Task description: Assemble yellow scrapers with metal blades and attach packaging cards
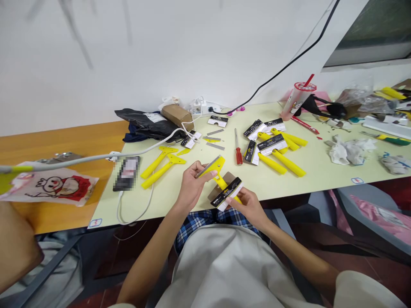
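A yellow scraper (pixel 219 180) with a metal blade along its head is held between both hands near the table's front edge. My left hand (pixel 193 180) is closed on the scraper's head. My right hand (pixel 247 205) grips the lower handle, where a black and white card label (pixel 227 194) wraps around it. Two yellow scraper handles (pixel 163 169) without labels lie left of my left hand. Beyond the hands rest loose metal blades (pixel 215 146) and a red-handled screwdriver (pixel 238 149). Several labelled yellow scrapers (pixel 278 147) are piled to the right.
At the back are a black plastic bag (pixel 147 122), a cardboard box (pixel 177 116) and a power strip (pixel 208 107). A phone (pixel 127 172) with a white cable lies left. A drink cup (pixel 298 100) stands back right, near crumpled tissues (pixel 348 149) and a green screwdriver (pixel 390 138).
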The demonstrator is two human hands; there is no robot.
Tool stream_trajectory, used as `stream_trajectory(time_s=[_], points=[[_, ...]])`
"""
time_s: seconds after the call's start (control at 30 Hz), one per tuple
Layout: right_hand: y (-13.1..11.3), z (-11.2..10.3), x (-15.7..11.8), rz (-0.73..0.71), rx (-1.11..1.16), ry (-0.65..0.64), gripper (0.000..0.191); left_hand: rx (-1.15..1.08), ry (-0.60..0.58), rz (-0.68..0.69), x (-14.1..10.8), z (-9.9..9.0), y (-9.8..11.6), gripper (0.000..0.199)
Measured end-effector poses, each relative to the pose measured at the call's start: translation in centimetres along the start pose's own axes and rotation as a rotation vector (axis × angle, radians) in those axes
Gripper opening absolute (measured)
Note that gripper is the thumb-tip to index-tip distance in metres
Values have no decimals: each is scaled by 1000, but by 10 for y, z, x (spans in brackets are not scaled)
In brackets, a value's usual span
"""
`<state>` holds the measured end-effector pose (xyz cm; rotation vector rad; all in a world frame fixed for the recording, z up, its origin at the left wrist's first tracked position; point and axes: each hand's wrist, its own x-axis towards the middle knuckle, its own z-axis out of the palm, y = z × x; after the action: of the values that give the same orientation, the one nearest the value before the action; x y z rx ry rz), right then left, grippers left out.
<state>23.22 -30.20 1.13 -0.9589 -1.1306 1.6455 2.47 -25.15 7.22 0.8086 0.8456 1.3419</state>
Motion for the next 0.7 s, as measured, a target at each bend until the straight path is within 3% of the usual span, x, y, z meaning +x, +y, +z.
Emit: stream_trajectory(time_s=[0.17, 0.43, 0.57, 0.7], points=[[-2, 5, 13, -28, -25, 52, 42, -57, 31, -76, 11, -7, -5, 58], [-6, 1, 98, 8, -2, 28, 59, -36, 156, -255, 102, -15, -35, 57], [-6, -4, 111, 65, 27, 0, 55, 34, 50, -270, 119, -25, -32, 61], [-8, -7, 114, 104, 61, -3, 51, 142, -93, -295, 126, -34, -29, 48]])
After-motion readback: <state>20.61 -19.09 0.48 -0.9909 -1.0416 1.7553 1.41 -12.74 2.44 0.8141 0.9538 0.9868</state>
